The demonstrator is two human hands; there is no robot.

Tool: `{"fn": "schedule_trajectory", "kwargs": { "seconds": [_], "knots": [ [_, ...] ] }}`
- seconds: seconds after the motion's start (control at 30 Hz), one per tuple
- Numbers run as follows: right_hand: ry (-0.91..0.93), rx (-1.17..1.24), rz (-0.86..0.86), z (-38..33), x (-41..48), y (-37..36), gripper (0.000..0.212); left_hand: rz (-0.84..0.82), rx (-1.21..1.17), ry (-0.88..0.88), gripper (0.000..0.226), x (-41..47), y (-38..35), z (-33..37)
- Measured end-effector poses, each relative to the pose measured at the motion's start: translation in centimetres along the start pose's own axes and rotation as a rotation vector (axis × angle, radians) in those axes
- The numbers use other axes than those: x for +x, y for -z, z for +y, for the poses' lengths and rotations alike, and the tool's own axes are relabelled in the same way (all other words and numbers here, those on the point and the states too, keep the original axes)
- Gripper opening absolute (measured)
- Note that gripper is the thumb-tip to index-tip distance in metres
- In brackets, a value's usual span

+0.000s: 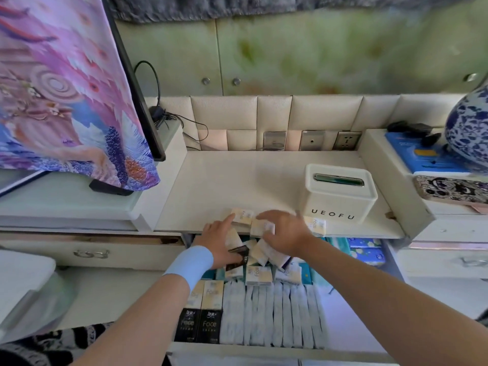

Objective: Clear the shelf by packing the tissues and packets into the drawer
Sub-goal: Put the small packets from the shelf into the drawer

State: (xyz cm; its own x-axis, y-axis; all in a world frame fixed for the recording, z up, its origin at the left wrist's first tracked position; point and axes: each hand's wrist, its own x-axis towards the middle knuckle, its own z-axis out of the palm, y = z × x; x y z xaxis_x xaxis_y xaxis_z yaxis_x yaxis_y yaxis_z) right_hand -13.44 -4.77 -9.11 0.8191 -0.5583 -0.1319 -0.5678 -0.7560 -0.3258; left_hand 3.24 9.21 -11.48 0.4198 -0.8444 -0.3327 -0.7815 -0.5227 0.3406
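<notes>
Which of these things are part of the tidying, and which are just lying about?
Part of the job: small cream-and-yellow tissue packs on the white shelf; open drawer of stacked packs.
Lying about: white UEOFU tissue box; blue-and-white porcelain vase; phone in patterned case; purple floral cloth.

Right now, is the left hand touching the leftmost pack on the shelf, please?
Touching. In the head view the left hand lays a fingertip on the leftmost pack at the shelf edge.
</notes>
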Motion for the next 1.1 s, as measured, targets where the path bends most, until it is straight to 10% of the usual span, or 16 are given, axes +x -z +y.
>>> {"fn": "schedule_trajectory", "kwargs": {
  "seconds": [0.07, 0.27, 0.67, 0.83, 1.1],
  "knots": [
    [0.0, -0.133, 0.176, 1.9, -0.3, 0.9, 0.045, 0.114, 0.069, 0.009, 0.106, 0.1, 0.8, 0.1],
    [-0.27, -0.134, -0.19, 7.2, -2.9, 0.8, 0.075, -0.103, 0.0, 0.009, 0.11, 2.4, 1.2, 2.0],
    [-0.436, 0.172, -0.08, 10.4, -6.5, 0.7, 0.053, 0.004, 0.192, -0.283, 0.06, -0.2, -1.1, 8.7],
    [-0.526, 0.294, -0.283, 11.3, -11.2, -0.7, 0.05, -0.105, 0.445, -0.344, 0.074, -1.7, -4.4, 10.2],
    [-0.542, 0.268, -0.651, 12.0, -14.5, -5.7, 0.046, -0.171, 0.22, -0.198, 0.052, -3.4, -4.7, 11.6]
  ]
}}
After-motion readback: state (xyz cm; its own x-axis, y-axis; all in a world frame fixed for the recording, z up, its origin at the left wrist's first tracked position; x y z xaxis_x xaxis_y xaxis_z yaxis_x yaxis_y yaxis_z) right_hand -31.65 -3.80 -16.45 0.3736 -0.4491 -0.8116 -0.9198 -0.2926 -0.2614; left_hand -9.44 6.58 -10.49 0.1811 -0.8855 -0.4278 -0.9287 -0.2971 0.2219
